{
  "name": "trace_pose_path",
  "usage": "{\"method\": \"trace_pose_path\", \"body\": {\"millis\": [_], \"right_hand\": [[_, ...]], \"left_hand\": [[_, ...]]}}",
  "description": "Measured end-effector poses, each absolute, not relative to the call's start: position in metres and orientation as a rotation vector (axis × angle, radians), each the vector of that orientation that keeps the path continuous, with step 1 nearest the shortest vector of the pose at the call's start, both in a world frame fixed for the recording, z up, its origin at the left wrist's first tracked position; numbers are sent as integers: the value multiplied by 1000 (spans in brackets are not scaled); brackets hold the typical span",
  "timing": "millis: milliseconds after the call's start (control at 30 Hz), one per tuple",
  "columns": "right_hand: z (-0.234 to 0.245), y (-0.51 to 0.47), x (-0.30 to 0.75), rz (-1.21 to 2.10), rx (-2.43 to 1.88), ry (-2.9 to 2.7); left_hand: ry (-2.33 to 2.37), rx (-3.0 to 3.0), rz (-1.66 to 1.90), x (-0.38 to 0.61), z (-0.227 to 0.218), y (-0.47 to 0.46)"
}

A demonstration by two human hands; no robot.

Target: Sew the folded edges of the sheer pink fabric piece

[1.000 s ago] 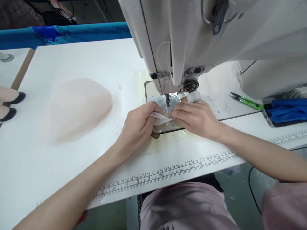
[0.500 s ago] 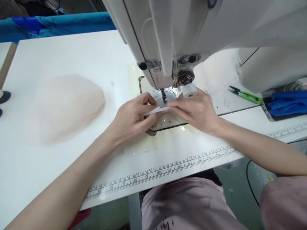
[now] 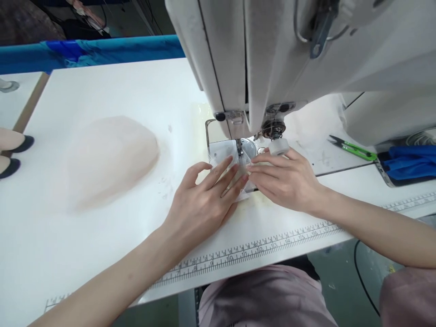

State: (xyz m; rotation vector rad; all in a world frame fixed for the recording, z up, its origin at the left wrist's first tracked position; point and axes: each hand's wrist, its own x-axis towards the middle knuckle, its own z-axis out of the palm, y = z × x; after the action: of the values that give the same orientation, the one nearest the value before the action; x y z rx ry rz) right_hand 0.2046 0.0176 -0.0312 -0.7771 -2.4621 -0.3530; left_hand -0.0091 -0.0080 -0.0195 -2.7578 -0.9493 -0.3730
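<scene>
Thin, see-through white fabric (image 3: 242,196) lies on the sewing machine bed, just in front of the presser foot (image 3: 240,147). My left hand (image 3: 204,200) rests flat on it with the fingers spread, tips close to the foot. On the other side, my right hand (image 3: 286,181) has its fingers drawn together at the fabric's right edge, pinching it as far as I can see; the thumb is hidden. A white round knob (image 3: 278,146) on the sewing machine (image 3: 225,59) hangs just above the right fingers.
Green thread snips (image 3: 354,148) lie to the right, beside a blue cloth (image 3: 412,163) on a dark, flat device. A printed ruler (image 3: 235,256) runs along the front edge. A pale beige rounded shape (image 3: 116,159) shows on the white tabletop (image 3: 177,81). Another person's hand (image 3: 86,11) appears at top left.
My left hand has gone from pinching the raised fabric to lying spread on it. The fabric is now down flat at the presser foot. The camera view has shifted slightly.
</scene>
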Motion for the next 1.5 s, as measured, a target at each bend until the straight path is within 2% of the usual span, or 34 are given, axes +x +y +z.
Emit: {"method": "trace_pose_path", "body": {"millis": [467, 800, 1033, 1500], "right_hand": [[-42, 34, 203, -387, -893, -2438], [-37, 26, 205, -422, -873, -2478], [-38, 23, 205, -397, -865, -2479], [-37, 25, 204, -400, -897, -2513]], "left_hand": [[-952, -2691, -302, -12, -23, 15], [-1008, -2696, -345, -12, -22, 6], [-933, -2743, -526, -14, -27, 5], [-988, -2788, -506, -14, -28, 11]]}}
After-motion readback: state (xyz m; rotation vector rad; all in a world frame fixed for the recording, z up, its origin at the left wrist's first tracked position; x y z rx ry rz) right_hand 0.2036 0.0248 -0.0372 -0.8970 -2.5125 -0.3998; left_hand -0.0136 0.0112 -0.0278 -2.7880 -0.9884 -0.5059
